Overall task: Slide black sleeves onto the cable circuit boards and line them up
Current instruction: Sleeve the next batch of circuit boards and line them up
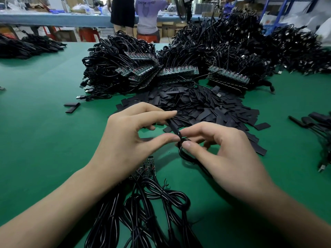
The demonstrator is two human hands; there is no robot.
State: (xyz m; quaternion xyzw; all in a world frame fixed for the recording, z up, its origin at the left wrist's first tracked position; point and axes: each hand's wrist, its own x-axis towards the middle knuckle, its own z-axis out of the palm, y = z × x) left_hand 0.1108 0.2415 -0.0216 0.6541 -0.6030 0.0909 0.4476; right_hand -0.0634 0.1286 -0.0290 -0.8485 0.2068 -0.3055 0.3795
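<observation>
Green counter (44,122) wide open on the left side, plenty of bare cloth there, just two stray sleeves (71,107) lying well apart from the work. The back is walled off: big heaps of black cables with rows of circuit boards (177,71) stacked along their front faces, running from the middle over to the far right edge. Just in front of them a flat pile of sleeves (206,108) spreads toward the hands, its near edge right under the fingers. On the right edge, a few sleeved cables (315,120) lie apart from the pile, with a strip of bare green between. Close to the near edge, a fan of looped cables (143,203) fills the gap between the two forearms, their bare boards (147,167) tucked just beside the left wrist. Both hands are up over the middle. The left hand (125,138) has its grip nipped on one sleeve (172,127), forefinger at the far end, thumb at the near end, other fingers curled below. The right hand (223,151) has its grip closed tight, thumb and forefinger pinching the cable (186,154) right where it meets the sleeve's near end. That sleeve is a narrow, flat, matte black strip, tilted away to the left; the board inside cannot be seen. The cable loops down black and glossy beneath the right thumb. Two people (123,13) stand at a bench behind.
</observation>
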